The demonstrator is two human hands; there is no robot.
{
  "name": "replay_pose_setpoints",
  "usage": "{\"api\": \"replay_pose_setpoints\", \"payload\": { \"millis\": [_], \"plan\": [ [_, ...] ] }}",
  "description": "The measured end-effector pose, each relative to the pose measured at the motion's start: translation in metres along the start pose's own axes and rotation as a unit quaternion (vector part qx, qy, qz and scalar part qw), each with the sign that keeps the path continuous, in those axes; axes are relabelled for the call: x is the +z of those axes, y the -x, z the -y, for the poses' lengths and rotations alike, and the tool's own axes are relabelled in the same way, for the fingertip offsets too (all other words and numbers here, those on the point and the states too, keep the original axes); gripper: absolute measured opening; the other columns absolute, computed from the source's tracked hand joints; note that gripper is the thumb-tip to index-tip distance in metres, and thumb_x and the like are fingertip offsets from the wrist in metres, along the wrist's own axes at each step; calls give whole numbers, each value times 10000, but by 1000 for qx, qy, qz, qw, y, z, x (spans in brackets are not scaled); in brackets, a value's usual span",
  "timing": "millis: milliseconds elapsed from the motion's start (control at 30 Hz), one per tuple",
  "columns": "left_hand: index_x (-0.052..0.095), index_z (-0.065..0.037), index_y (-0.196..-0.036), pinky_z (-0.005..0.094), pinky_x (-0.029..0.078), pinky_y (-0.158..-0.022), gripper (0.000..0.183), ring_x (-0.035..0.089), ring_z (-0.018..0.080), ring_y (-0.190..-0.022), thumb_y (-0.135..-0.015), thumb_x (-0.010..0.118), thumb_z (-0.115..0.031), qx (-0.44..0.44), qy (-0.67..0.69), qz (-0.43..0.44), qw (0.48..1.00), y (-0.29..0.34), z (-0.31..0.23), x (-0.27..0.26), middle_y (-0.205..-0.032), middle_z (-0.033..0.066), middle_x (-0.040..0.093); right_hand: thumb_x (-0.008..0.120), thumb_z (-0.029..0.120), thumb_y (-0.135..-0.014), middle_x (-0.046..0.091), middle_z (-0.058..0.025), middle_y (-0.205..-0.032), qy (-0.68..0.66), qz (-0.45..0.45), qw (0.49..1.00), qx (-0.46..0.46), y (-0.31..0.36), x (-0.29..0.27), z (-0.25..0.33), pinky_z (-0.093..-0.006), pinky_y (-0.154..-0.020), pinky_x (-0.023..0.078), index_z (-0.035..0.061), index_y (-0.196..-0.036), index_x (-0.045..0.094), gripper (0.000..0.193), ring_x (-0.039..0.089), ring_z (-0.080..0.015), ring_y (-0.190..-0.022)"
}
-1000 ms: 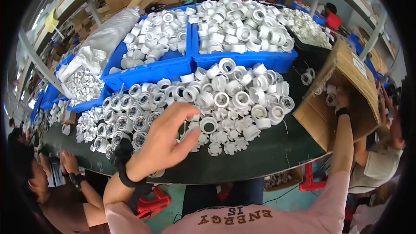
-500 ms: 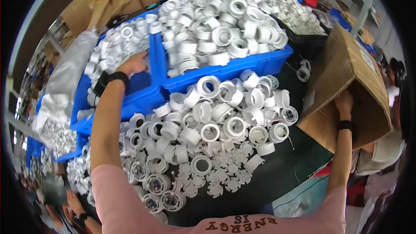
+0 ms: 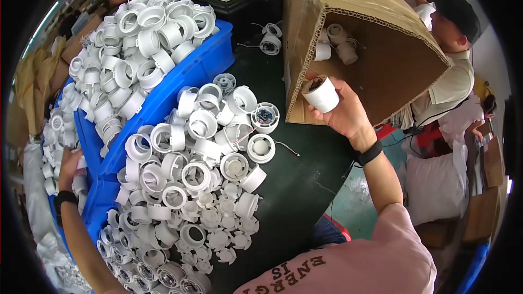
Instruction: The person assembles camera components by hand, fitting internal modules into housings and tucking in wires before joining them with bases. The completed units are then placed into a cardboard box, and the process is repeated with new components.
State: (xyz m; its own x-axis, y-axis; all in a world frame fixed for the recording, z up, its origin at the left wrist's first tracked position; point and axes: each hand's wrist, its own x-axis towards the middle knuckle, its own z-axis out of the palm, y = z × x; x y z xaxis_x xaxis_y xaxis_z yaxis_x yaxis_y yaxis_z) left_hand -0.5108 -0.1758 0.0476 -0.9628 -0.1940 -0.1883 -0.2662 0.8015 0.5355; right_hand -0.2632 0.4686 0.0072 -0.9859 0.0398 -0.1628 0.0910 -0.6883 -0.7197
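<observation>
My right hand (image 3: pixel 347 110) grips a white cylindrical housing (image 3: pixel 322 97), its dark inside showing at the upper end. Hand and housing are just in front of the mouth of a cardboard box (image 3: pixel 381 43) lying on its side. Several similar white housings (image 3: pixel 345 51) with thin wires lie inside the box. At the left, my left hand (image 3: pixel 70 164) reaches into a blue bin (image 3: pixel 88 207) among white plastic parts; its fingers are mostly hidden. Between my arms lies a heap of white plastic rings (image 3: pixel 175 195), some with circuit boards inside.
A second blue bin (image 3: pixel 180 84) is piled with white collars. Behind it a black tray (image 3: pixel 245 1) carries small white pieces. Two wired housings (image 3: pixel 270 44) lie on the dark green table (image 3: pixel 297 177). A person in a cap (image 3: pixel 456 60) is beyond the box.
My view has swung to the right. My right hand, earlier deep inside the box, is now at its mouth with a white housing in it. My left hand remains at the left bin.
</observation>
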Motion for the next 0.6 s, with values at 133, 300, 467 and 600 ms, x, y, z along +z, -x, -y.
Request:
{"api": "replay_pose_setpoints", "payload": {
  "millis": [133, 300, 467, 600],
  "plan": [
    [544, -95, -1109, 269, 500, -492, 465, 622, 147, -735, -865, 517, -490, 107, 346, -1, 932, 105, -27, -38, -882, 56, 602, 437, 282, -922, 567, -187, -1143, -59, 48, 997, 7, 21, 22, -12, -452, -818, 516, -14, -1219, 466, 421, 593, -337, -976],
    [547, -22, -1104, 322, 542, -528, 505, 653, 277, -752, -894, 415, -463, 43, 544, 234, 805, 266, -93, 8, -983, 167, 621, 620, 425, -805, 532, -248, -1193, 84, 126, 989, 1, 51, 36, -37, -409, -932, 461, -24, -1232, 440, 646, 570, -316, -1068],
    [505, -14, -1144, 405, 542, -657, 460, 644, 314, -841, -864, 461, -378, 28, 594, 443, 672, 391, -128, 141, -1011, 176, 628, 604, 495, -821, 532, -199, -1195, 129, 248, 957, -73, 109, 106, -61, -380, -950, 420, 5, -1339, 322, 767, 538, -278, -1117],
    [477, -42, -1154, 356, 530, -675, 402, 639, 224, -860, -936, 409, -372, -2, 640, 367, 675, 443, -152, 179, -1043, 118, 612, 604, 332, -878, 491, -146, -1244, 230, 294, 922, -103, 149, 122, -74, -345, -983, 355, -8, -1370, 338, 654, 475, -212, -1149]
  ]
}}
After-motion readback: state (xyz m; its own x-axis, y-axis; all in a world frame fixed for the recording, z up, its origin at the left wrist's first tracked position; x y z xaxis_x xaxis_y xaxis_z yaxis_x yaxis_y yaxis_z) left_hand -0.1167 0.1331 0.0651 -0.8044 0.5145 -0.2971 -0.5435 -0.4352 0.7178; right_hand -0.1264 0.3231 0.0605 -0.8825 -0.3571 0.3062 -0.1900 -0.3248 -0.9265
